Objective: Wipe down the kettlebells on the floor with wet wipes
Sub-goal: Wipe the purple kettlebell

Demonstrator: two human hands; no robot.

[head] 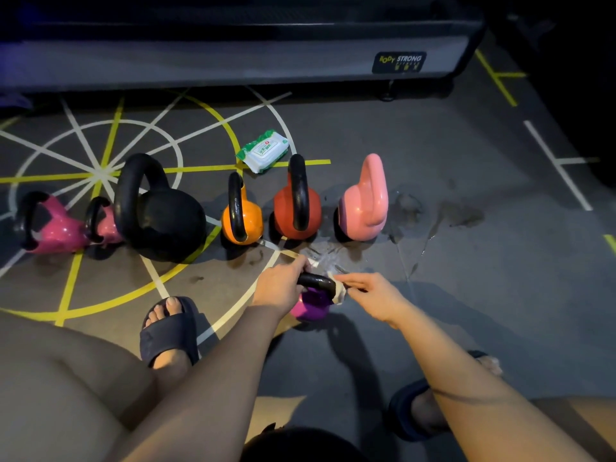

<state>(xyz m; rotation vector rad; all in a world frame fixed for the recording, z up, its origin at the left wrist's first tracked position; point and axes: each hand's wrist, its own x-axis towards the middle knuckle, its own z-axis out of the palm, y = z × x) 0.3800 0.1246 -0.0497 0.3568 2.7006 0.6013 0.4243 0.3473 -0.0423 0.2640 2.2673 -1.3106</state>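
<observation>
A small purple kettlebell (311, 306) with a black handle stands on the floor in front of me. My left hand (281, 285) grips the left end of its handle. My right hand (373, 295) holds a white wet wipe (338, 290) wrapped against the handle's right end. Behind it runs a row of kettlebells: two magenta ones (58, 228) lying on their sides, a big black one (166, 218), an orange one (243, 221), a red one (298, 210) and a pink one (365, 205). The green and white wipes pack (263, 151) lies past the row.
The dark gym floor (433, 145) carries yellow and white lines and wet patches right of the pink kettlebell. A low grey machine base (233, 58) runs along the back. My feet in dark slides (170, 331) stand on either side of my arms.
</observation>
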